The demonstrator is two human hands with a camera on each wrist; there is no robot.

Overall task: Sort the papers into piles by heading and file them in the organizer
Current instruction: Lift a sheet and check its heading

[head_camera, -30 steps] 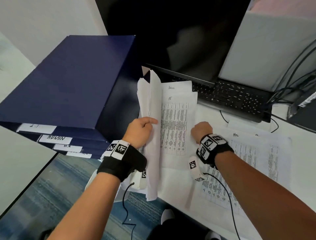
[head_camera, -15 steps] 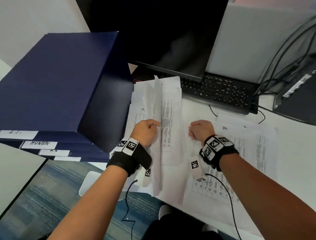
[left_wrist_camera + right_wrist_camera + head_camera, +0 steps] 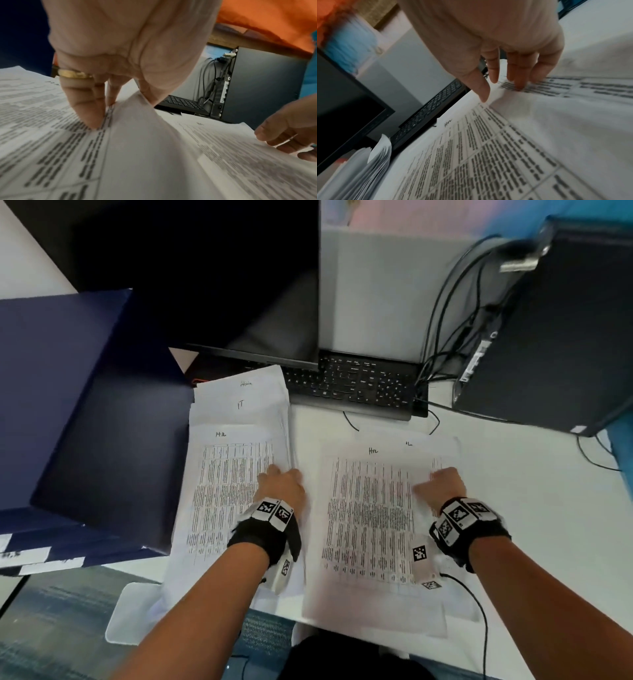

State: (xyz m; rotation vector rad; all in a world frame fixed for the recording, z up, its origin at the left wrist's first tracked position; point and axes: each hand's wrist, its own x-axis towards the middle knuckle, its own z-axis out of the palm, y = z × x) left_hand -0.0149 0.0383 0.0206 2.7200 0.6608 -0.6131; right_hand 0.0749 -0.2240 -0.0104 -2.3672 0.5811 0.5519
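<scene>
The top sheet of the unsorted stack is pinched at its edge by the left hand, ready for lifting. The HR pile on the bench is pressed flat by the right hand, fingers spread.

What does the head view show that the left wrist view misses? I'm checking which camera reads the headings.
Only the head view shows the blue organizer and the IT sheet in the left stack. Only the left wrist view shows the left hand pinching a sheet's lifted edge, and its ring. Both show the keyboard and the right hand.
</scene>
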